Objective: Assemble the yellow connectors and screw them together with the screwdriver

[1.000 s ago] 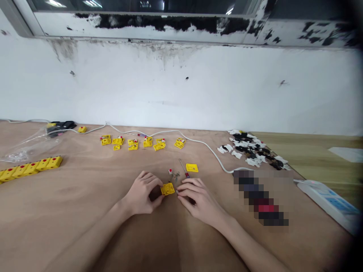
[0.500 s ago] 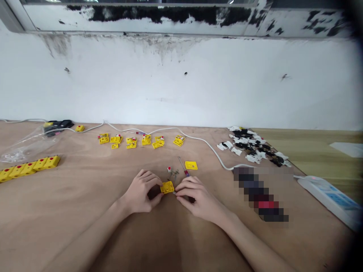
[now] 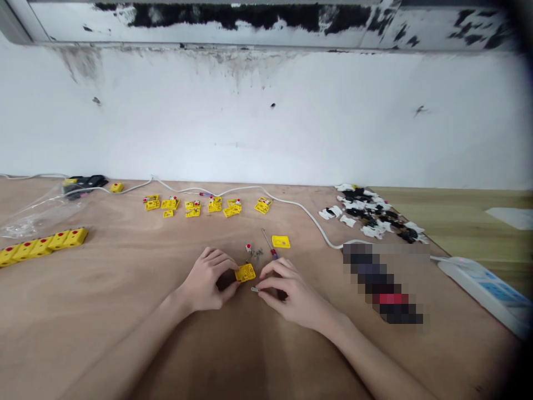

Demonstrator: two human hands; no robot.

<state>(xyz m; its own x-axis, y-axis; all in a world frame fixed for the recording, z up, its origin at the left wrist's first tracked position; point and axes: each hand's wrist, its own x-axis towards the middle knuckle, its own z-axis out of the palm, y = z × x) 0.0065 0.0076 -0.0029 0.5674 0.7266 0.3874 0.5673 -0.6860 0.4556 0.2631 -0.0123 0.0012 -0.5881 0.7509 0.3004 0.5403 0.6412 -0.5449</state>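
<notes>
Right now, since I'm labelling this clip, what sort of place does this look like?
Probably a makeshift small-parts assembly bench, perhaps a home workshop: yellow plastic connector parts sit in small batches on a plywood tabletop, with a small screwdriver close by and a power strip at the side.

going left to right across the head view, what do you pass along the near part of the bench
red-dotted yellow connector blocks → left hand → yellow plastic plate → right hand → pixelated patch → white power strip
</notes>
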